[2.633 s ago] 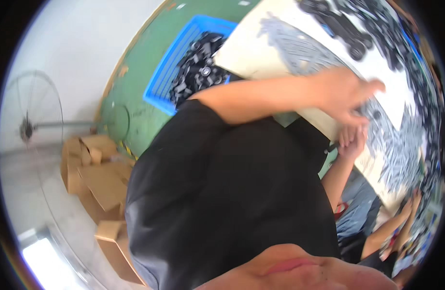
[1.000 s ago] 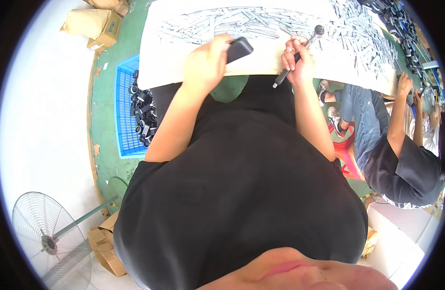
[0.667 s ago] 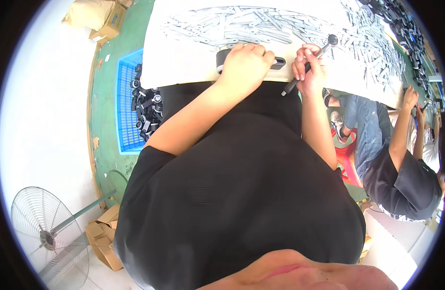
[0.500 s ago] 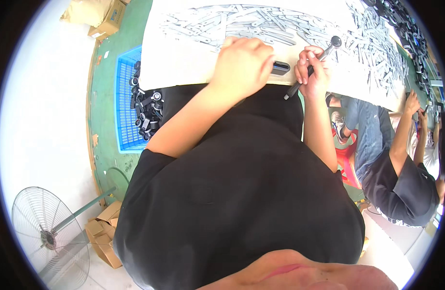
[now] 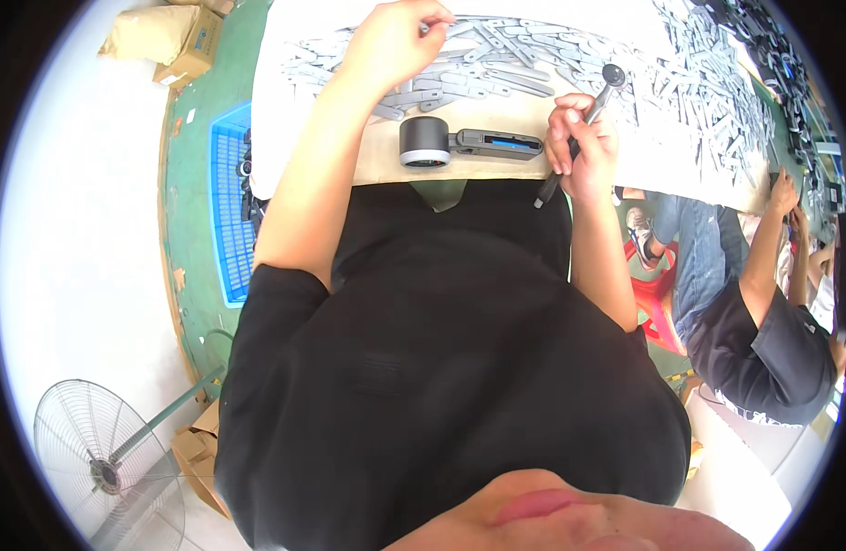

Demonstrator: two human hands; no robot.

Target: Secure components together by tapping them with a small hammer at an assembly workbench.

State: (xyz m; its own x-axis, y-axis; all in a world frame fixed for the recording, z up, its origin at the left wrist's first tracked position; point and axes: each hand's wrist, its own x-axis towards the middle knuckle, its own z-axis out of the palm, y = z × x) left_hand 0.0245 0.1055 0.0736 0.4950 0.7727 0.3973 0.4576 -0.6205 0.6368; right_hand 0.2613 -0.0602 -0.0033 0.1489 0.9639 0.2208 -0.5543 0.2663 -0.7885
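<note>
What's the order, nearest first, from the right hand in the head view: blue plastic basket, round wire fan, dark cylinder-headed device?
1. Dark cylinder-headed device: just left of the right hand.
2. Blue plastic basket: farther left.
3. Round wire fan: lower left.

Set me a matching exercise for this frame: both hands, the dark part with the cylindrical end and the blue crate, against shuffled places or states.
1. Left hand
2. Right hand
3. Dark part with a cylindrical end
4. Blue crate

A. Standing on the green floor
B. Closed around a round-headed tool
C. Lying on the table near its close edge
D. Raised over or at the grey strips

Pairs: 1-D, 2-B, 3-C, 4-A
</note>
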